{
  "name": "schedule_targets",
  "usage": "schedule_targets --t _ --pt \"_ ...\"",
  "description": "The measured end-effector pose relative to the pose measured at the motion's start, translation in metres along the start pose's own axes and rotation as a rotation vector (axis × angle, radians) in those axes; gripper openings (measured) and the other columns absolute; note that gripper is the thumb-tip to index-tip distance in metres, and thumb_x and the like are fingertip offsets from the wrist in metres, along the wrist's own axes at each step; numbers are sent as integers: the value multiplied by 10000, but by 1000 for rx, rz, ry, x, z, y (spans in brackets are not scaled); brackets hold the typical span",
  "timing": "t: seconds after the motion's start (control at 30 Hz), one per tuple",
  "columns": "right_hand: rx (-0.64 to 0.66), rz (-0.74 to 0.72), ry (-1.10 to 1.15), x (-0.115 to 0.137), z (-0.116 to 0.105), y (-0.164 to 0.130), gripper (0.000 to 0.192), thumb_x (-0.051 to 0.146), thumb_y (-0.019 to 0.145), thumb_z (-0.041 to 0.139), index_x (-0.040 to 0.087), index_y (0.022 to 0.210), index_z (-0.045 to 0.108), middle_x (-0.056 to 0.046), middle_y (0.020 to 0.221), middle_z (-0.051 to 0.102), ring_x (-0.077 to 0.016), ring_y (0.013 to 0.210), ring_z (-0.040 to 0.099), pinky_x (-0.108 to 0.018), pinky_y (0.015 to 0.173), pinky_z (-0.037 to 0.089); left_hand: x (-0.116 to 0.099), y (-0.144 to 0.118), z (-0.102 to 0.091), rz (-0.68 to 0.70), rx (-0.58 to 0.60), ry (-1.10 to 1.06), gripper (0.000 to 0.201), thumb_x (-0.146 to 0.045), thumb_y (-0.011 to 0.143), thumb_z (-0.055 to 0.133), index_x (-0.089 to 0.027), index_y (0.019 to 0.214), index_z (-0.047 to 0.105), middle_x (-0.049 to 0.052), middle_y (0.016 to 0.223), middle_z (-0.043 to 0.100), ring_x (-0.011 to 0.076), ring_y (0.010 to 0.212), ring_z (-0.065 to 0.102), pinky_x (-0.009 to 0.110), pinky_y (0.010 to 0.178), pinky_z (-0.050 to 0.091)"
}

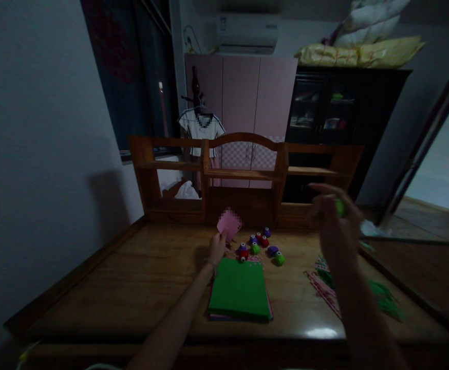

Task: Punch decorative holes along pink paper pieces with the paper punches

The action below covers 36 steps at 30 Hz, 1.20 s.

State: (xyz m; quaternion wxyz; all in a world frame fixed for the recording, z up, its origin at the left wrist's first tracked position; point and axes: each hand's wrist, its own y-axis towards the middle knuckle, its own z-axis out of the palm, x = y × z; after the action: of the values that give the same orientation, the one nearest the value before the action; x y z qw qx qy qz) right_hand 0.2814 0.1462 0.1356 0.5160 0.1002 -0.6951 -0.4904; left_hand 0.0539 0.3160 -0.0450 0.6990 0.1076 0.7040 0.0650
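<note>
Green paper stack (240, 289) (pink card (229, 224))

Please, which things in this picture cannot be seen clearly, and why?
- Pink paper in the left hand: its surface is pixelated, head view.
- Green thing in the right hand: motion blur and the fingers hide its shape.
- Small punches: too small and dark to tell their patterns.
- Sheets under the green paper: only edges show.
- Scraps: partly behind the right arm.

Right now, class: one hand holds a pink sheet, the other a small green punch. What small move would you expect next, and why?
Probably the right hand brings the green punch toward the pink sheet in the left hand: both are raised above the desk, still apart.
</note>
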Motion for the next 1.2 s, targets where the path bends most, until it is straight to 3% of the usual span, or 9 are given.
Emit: schedule_targets --t 0.1,0.17,0.3,0.43,0.63,0.73,0.87,1.0,1.2 --pt "177 264 2 -51 49 -14 456 590 704 628 149 819 639 14 555 520 -88 429 441 -209 381 323 -5 -1 1 42 -4 -32 498 -607 755 526 -112 754 580 60 647 639 125 464 574 219 404 451" --pt "325 374 -7 -88 82 -30 458 606 619 681 162 704 606 27 532 499 -99 436 447 -213 390 326 -7 -2 1 60 -6 -38 484 -588 748 552 -106 760 596 63 658 641 122 485 576 211 413 450" --pt "570 398 81 -131 114 -61 453 551 592 726 187 835 609 26 641 533 -117 533 497 -217 462 385 -8 -1 1 97 -13 -28 479 -564 753 564 -92 741 639 64 620 635 121 501 579 202 437 442" --pt "729 482 171 -134 111 -75 507 498 719 647 213 1131 568 37 642 525 -107 504 470 -216 463 388 -8 -1 5 72 2 -41 452 -539 740 595 -98 803 671 86 693 672 124 528 600 190 434 435" --pt "687 478 246 -132 112 -78 577 459 696 683 195 1194 557 9 719 563 -112 569 492 -217 505 411 -15 -5 7 175 -19 -52 405 -472 723 642 -135 946 682 71 823 694 142 693 632 208 596 497" --pt "697 483 238 -135 115 -78 609 472 715 665 203 1242 521 33 669 526 -89 503 438 -199 451 364 -18 -6 3 133 -34 -68 423 -512 723 620 -116 858 683 62 711 669 130 585 595 209 516 475" --pt "668 494 152 -138 115 -79 561 516 709 658 180 1152 591 17 672 534 -100 533 459 -200 452 368 -22 -7 -1 115 -60 -85 453 -562 705 609 -111 691 645 41 595 607 108 501 547 194 454 424" --pt "684 546 139 -134 114 -80 539 565 718 625 160 1072 618 10 670 531 -101 513 449 -210 436 361 -26 -8 -1 82 -59 -76 469 -577 676 637 -108 706 630 34 595 593 102 487 530 192 439 396" --pt "637 496 227 -119 115 -79 410 570 760 578 178 879 571 41 602 445 -93 505 405 -203 444 336 -31 -14 3 103 -34 -17 489 -588 677 634 -100 659 620 34 567 581 108 500 524 198 468 384"
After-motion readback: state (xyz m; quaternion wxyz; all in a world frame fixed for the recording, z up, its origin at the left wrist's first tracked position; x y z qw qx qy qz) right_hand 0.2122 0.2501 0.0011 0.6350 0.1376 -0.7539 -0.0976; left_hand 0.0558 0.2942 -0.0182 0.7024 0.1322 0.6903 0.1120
